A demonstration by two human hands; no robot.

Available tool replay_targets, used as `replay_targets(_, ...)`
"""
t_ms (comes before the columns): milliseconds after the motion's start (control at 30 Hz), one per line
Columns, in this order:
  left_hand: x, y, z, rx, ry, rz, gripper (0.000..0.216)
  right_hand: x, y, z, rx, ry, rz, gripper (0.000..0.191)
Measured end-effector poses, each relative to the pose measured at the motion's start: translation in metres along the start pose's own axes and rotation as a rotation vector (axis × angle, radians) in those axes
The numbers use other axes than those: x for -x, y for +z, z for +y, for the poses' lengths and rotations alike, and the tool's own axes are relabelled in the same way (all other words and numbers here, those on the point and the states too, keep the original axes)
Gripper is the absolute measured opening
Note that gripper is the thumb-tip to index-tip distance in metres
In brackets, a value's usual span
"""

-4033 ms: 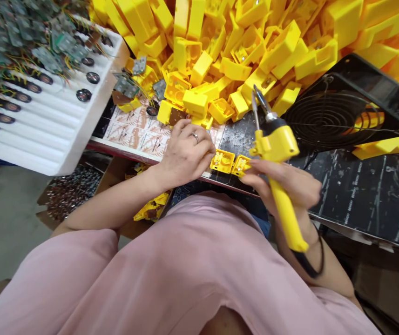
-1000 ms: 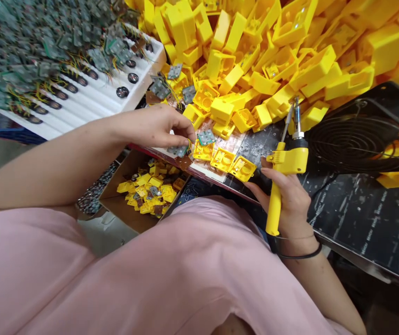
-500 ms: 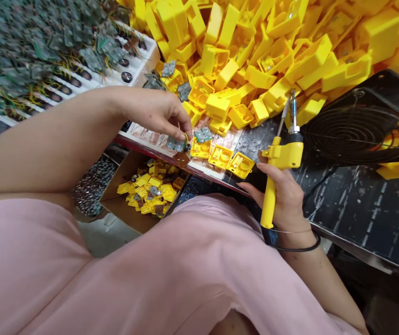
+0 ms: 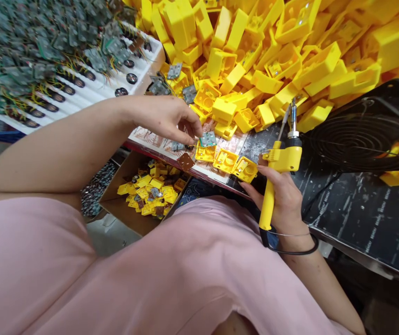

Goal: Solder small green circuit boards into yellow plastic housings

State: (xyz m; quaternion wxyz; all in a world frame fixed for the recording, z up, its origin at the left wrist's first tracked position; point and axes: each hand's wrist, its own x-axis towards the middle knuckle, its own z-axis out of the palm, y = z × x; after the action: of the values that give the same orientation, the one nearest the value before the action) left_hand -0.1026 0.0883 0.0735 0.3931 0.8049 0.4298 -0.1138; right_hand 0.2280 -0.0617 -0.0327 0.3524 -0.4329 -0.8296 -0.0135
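Note:
My left hand (image 4: pixel 176 122) is at the near edge of the bench, thumb and fingertips drawn together at the left edge of a green circuit board (image 4: pixel 208 138). Whether they grip the board or a thin wire by it I cannot make out. That board leans on the leftmost of three open yellow casings (image 4: pixel 226 160) lying in a row. Left of them rest another circuit board (image 4: pixel 177 146) and a brown square plate (image 4: pixel 185 161) at the bench edge. My right hand (image 4: pixel 283 195) is wrapped round the yellow handle of a soldering gun (image 4: pixel 283 158), its metal tip pointing up and away.
A big heap of yellow casings (image 4: pixel 234 79) covers the back. On the left, a white foam tray (image 4: pixel 115 77) bears wired boards and small round speakers. A black fan (image 4: pixel 363 135) stands at right. Below the bench is a cardboard box (image 4: pixel 115 197) with yellow parts.
My left hand has moved right, from the board and small round part at the edge to the board leaning on the casing. The right hand still holds the soldering gun; the view has shifted slightly.

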Motion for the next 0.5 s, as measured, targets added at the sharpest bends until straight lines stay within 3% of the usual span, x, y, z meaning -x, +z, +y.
replay_targets(167,0.020,0.004,-0.020,0.025,0.067,0.264,0.052,0.000,-0.002,0.000,-0.002,0.012,0.018,0.060)
replay_targets(300,0.032,0.020,-0.034,-0.031,-0.056,0.564,0.043,-0.001,-0.003,0.001,-0.027,0.003,0.030,0.065)
replay_targets(500,0.018,0.060,-0.036,0.070,-0.232,0.640,0.040,-0.001,-0.003,0.000,-0.003,-0.021,0.068,0.067)
